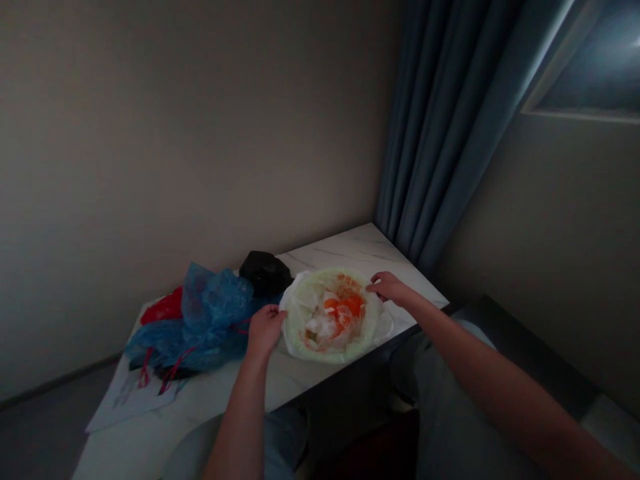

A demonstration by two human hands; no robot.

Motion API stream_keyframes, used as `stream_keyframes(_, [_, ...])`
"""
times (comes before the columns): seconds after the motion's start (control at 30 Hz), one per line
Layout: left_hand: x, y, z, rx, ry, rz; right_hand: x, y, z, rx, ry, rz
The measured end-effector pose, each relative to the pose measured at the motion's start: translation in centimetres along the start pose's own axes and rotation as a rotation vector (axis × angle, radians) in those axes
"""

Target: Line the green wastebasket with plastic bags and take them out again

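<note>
A pale green plastic bag (305,300) lies spread wide at the mouth on the table, its edge folded out over a white rim or outer bag. Inside it are crumpled white scraps (323,327) and bright orange stuff (353,305), with orange smears on the bag's walls. My left hand (266,327) is closed on the bag's left edge, thumb against fingers. On the opposite side, the fingers of my right hand (387,287) pinch the upper right edge.
Left of my left hand lie a crumpled blue plastic bag (210,320) with pink ties, a red bag (164,308) and a black bag (265,270). A printed paper sheet (127,400) sits on the white marbled table (340,248). Blue curtains (440,120) hang behind its right end.
</note>
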State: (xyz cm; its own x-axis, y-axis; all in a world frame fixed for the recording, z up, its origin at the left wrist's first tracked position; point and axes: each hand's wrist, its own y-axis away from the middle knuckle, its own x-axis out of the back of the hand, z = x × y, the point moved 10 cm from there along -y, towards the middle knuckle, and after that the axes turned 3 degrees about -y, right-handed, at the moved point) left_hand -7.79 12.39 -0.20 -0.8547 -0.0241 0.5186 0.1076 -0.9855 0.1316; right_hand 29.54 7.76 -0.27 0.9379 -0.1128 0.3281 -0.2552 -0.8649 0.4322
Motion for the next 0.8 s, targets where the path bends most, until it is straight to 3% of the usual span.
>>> stream_keyframes(0.1, [0.0,0.4,1.7,-0.117,-0.134,0.041,-0.3,0.4,-0.6,0.003,0.030,0.035])
stream_keyframes(0.27, [-0.5,0.7,2.6,-0.121,-0.135,0.052,-1.4,0.6,-1.1,0.016,-0.006,0.029])
stream_keyframes(0.43, [-0.2,0.9,0.9,0.075,-0.061,0.078,-1.1,0.2,-2.0,0.100,-0.080,0.097])
stream_keyframes(0.6, [-1.9,2.1,-2.0,0.285,0.101,-0.144,-0.4,-0.5,-2.9,0.161,-0.284,0.107])
stream_keyframes(0.7, [-2.0,2.3,-2.8,0.317,0.157,-0.244,0.6,-0.5,-2.9,0.174,-0.394,0.137])
stream_keyframes(0.8, [-1.1,1.4,-2.9,0.317,0.164,-0.210,2.6,0.4,-2.3,0.206,-0.443,0.219])
